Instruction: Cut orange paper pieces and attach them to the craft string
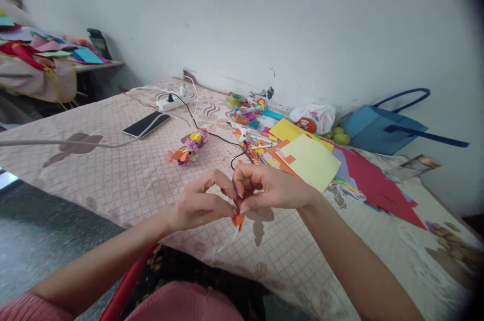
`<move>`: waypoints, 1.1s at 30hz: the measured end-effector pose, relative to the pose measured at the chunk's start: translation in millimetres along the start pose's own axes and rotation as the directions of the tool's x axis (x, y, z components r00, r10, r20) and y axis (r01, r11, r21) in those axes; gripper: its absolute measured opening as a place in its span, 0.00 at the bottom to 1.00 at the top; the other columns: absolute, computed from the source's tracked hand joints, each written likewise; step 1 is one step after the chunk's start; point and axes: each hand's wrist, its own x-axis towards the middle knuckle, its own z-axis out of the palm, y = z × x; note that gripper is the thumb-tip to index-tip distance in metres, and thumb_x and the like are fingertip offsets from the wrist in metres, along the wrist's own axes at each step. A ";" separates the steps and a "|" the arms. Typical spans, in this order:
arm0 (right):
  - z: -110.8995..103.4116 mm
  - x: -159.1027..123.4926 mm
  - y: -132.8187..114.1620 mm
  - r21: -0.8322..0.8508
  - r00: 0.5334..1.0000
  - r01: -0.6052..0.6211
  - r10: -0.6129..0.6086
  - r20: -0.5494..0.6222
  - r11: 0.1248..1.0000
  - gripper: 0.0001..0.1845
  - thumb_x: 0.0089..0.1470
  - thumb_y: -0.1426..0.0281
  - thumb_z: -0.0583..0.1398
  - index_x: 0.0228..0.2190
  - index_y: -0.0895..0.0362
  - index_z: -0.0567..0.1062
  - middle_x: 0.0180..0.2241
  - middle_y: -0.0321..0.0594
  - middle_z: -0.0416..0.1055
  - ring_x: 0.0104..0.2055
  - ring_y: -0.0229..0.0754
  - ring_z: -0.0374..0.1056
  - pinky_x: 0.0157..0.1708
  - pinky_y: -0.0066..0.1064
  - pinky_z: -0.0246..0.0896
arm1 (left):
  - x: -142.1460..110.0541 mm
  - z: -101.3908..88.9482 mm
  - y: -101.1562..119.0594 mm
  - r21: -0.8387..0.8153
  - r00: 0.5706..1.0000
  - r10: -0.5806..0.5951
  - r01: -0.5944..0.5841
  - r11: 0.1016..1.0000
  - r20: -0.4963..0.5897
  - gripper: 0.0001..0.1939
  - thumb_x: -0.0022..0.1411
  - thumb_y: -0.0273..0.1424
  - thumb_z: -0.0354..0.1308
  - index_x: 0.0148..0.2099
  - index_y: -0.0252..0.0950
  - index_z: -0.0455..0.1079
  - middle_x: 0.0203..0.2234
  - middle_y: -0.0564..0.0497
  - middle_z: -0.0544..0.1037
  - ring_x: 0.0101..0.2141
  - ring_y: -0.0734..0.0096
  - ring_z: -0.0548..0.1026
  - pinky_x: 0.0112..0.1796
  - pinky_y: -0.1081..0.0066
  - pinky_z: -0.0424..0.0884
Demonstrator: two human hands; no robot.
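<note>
My left hand [204,199] and my right hand [270,187] meet above the front of the cloth-covered table, fingertips together. Between their pinched fingers is a small orange paper piece [238,221], partly covered by the fingertips. A thin white string [230,240] hangs down from it toward the table edge. Exactly which fingers grip the paper and which the string is hard to make out. Beyond my left hand lies a bundle of multicoloured paper petals [190,148], pink, yellow, purple and orange, touched by neither hand.
A phone [146,124] and a white power strip [172,103] with cables lie at the back left. To the right are a pale yellow sheet [312,159], red sheets [372,187], white string loops [348,191], pens, scraps and a blue bag [383,129] by the wall.
</note>
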 end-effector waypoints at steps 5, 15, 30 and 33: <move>1.4 -0.2 -1.3 -0.015 1.000 0.003 -0.003 -0.006 1.000 0.14 0.48 0.69 0.64 0.27 0.57 0.62 0.26 0.31 0.65 0.28 0.32 0.63 0.28 0.25 0.59 | 0.6 1.2 0.7 -0.001 1.000 0.001 -0.001 1.000 -0.011 0.03 0.59 0.27 0.57 0.34 0.37 0.72 0.31 0.49 0.70 0.34 0.72 0.72 0.33 0.72 0.73; 3.7 0.6 -1.5 -0.015 1.000 -0.003 0.003 -0.015 1.000 0.13 0.47 0.71 0.64 0.27 0.57 0.62 0.25 0.30 0.63 0.27 0.31 0.61 0.27 0.24 0.58 | -5.0 1.8 -1.1 -0.018 1.000 -0.004 0.003 1.000 -0.025 0.03 0.58 0.26 0.58 0.36 0.37 0.72 0.32 0.49 0.70 0.34 0.72 0.72 0.34 0.72 0.72; 6.1 -1.4 2.9 -0.067 0.997 0.012 -0.017 -0.077 0.998 0.14 0.47 0.66 0.65 0.27 0.58 0.64 0.26 0.31 0.63 0.26 0.31 0.59 0.27 0.25 0.56 | -9.1 3.5 -2.0 0.002 0.999 -0.009 0.009 1.000 -0.051 0.04 0.57 0.25 0.59 0.36 0.36 0.72 0.32 0.49 0.71 0.34 0.72 0.72 0.33 0.72 0.72; 7.5 -1.8 5.8 -0.054 0.995 0.020 -0.025 -0.092 0.998 0.13 0.47 0.66 0.65 0.27 0.58 0.65 0.26 0.31 0.63 0.26 0.31 0.60 0.27 0.25 0.56 | -7.0 4.9 -1.0 0.011 0.998 -0.001 0.002 1.000 -0.068 0.02 0.57 0.24 0.59 0.35 0.35 0.71 0.31 0.49 0.70 0.34 0.72 0.72 0.33 0.72 0.72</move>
